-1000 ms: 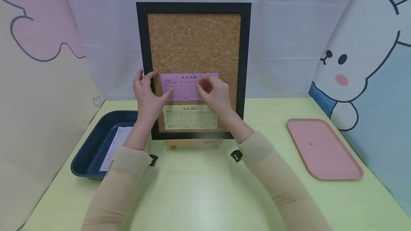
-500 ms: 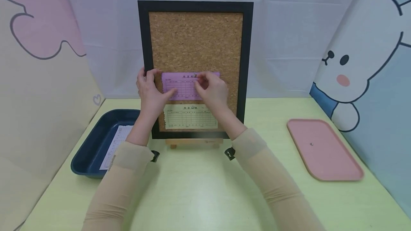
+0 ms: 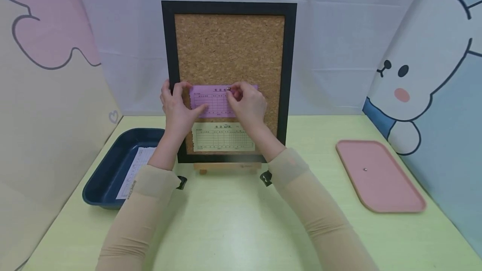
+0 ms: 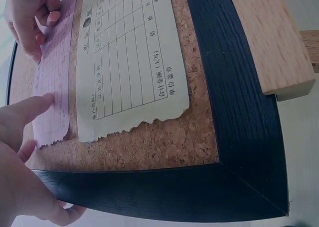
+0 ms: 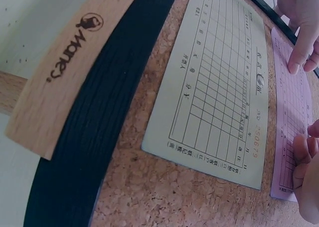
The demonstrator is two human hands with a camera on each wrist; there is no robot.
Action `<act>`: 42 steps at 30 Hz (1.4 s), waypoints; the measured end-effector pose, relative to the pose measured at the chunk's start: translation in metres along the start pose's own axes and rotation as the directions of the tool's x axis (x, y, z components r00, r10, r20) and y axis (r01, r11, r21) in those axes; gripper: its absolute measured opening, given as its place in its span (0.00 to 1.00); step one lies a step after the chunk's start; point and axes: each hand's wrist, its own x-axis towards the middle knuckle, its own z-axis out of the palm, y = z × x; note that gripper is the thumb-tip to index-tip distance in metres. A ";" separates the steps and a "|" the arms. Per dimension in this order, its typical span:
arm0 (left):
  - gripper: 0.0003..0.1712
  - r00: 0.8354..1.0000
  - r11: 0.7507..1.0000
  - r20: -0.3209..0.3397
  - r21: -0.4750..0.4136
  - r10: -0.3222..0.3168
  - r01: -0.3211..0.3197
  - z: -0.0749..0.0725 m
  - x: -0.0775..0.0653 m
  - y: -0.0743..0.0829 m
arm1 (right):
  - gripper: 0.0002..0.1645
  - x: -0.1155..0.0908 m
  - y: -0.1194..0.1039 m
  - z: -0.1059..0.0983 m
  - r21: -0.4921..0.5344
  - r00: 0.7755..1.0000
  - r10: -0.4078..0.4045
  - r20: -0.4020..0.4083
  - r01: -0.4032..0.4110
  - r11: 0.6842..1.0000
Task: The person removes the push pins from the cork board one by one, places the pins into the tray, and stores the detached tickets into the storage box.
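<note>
A black-framed cork board [image 3: 229, 45] stands upright on a small wooden easel [image 3: 227, 165]. A purple receipt slip [image 3: 211, 103] lies against the cork, above a pale yellow-green receipt slip [image 3: 224, 139] with a silver pushpin [image 3: 226, 126] at its top. My left hand [image 3: 177, 110] grips the board's left edge; its thumb presses on the purple slip and some fingers reach behind the frame [image 4: 164, 194]. With thumb and index finger, my right hand [image 3: 248, 103] pinches another silver pushpin [image 3: 228, 89] at the purple slip's top edge. That hand covers the slip's right part.
A dark blue tray [image 3: 98, 183] with a white printed slip [image 3: 137, 170] stands on the left, partly behind the left forearm. On the right lies a pink tray [image 3: 391, 179] bearing a small silver pushpin [image 3: 365, 169]. A white cloth hangs behind the board.
My right hand has shifted slightly left and up, so its fingertips meet the pushpin on the purple slip. The left hand has moved slightly right, then stayed.
</note>
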 end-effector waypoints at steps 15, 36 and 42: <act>0.41 0.983 0.987 0.170 0.128 0.075 -0.098 -0.020 -0.001 -0.004 | 0.09 0.003 -0.001 -0.001 -0.030 1.000 -0.006 0.008 0.006 1.000; 0.54 0.983 0.985 0.165 0.134 0.085 -0.107 -0.015 -0.008 -0.009 | 0.11 0.003 -0.007 0.002 -0.121 1.000 0.018 0.005 -0.017 0.993; 0.47 0.983 0.991 0.172 0.107 0.063 -0.083 -0.014 -0.009 -0.012 | 0.10 0.003 -0.008 0.002 -0.126 1.000 -0.001 -0.006 0.000 0.992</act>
